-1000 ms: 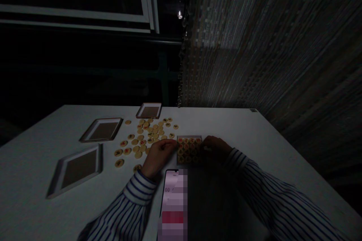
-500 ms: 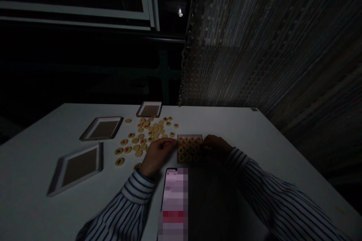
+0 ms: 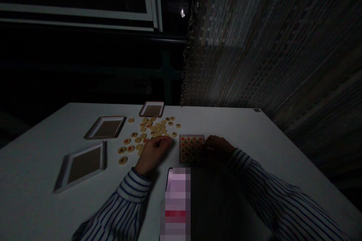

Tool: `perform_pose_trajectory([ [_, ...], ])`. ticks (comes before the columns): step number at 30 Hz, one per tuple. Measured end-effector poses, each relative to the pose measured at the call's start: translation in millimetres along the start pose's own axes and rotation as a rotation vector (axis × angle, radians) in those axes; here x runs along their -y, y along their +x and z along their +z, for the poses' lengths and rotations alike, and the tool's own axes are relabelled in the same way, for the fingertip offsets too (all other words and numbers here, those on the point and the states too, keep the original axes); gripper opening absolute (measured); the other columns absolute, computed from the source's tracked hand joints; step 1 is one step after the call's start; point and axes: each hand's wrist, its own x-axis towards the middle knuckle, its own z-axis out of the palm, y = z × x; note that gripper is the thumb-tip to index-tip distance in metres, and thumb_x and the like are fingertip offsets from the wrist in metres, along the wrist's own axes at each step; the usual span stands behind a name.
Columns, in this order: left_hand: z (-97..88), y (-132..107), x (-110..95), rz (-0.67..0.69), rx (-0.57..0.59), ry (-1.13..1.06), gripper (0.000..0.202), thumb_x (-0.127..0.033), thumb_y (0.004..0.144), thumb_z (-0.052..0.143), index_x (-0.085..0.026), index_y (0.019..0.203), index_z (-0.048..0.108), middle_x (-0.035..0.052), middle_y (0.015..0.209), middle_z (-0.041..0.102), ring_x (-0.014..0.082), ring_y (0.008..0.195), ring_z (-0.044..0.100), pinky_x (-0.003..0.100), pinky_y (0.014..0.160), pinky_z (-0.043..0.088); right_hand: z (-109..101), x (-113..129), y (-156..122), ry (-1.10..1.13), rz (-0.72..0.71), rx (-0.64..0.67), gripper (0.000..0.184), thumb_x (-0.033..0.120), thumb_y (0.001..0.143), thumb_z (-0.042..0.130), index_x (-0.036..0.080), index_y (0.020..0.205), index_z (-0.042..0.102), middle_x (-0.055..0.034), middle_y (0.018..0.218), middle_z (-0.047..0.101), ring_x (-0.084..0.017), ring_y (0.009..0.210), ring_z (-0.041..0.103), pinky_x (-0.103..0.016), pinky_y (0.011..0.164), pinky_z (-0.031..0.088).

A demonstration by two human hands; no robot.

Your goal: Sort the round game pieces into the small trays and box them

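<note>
Where We Work in the Dark

While our left hand [image 3: 154, 152] lies curled beside the loose discs [image 3: 152, 130] on the bench [image 3: 254, 139], our right hand [image 3: 216, 147] rests against the box of discs [image 3: 191, 150] between both hands. In this dark we cannot tell whether either hand grasps anything. Three trays [image 3: 85, 165] lie left of our left hand.

Materials and finish, dim light.
Table top [image 3: 254, 135]: white, matt, faintly grained. Round pieces [image 3: 154, 128]: pale yellow, smooth, slight sheen; wood or plastic not resolvable. Small box [image 3: 192, 136]: rim looks like thin card. Shallow trays [image 3: 65, 165]: pale matt rims, brown matt floors, card-like. Sleeves [image 3: 132, 192]: striped woven cloth. Phone [image 3: 177, 196]: glossy screen. Curtain [image 3: 268, 45]: rough beaded strands.
</note>
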Motion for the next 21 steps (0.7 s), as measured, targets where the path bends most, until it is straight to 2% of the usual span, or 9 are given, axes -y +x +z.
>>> perform_pose_trajectory([
  [8, -21.0, 6, 3, 0.010, -0.054, 0.001, 0.036, -0.041, 0.067, 0.057, -0.013, 0.089, 0.063, 0.0062, 0.081, 0.067, 0.0170, 0.074, 0.060, 0.029, 0.069, 0.046, -2, -5, -1, -0.013, -0.018, -0.064, 0.024, 0.034, 0.075, 0.053, 0.023, 0.095, 0.062, -0.0075, 0.096, 0.058, -0.019, 0.085, 0.053, -0.029, 0.069, 0.039],
  [13, -45.7, 11, 0, 0.043, -0.157, 0.084, 0.035, -0.040, 0.067, 0.057, -0.014, 0.089, 0.063, 0.0064, 0.085, 0.067, 0.0178, 0.079, 0.060, 0.029, 0.073, 0.046, -11, 0, 8, -0.024, -0.017, -0.143, 0.026, 0.034, 0.077, 0.051, 0.021, 0.097, 0.061, -0.0075, 0.096, 0.059, -0.018, 0.086, 0.053, -0.029, 0.071, 0.039],
  [17, -69.3, 11, 2, 0.028, -0.209, 0.298, 0.040, -0.044, 0.068, 0.053, -0.014, 0.092, 0.062, 0.0066, 0.084, 0.067, 0.0195, 0.078, 0.060, 0.030, 0.071, 0.047, -22, 13, 23, -0.054, -0.045, -0.104, 0.026, 0.035, 0.079, 0.047, 0.021, 0.094, 0.063, -0.0074, 0.094, 0.060, -0.017, 0.084, 0.054, -0.027, 0.071, 0.038],
  [21, -85.7, 11, 10, 0.048, -0.207, 0.546, 0.045, -0.047, 0.071, 0.048, -0.013, 0.097, 0.061, 0.0084, 0.086, 0.066, 0.0212, 0.079, 0.060, 0.031, 0.072, 0.046, -31, 34, 43, -0.116, -0.084, -0.079, 0.027, 0.035, 0.081, 0.043, 0.023, 0.095, 0.062, -0.0076, 0.097, 0.060, -0.020, 0.090, 0.053, -0.029, 0.072, 0.038],
])
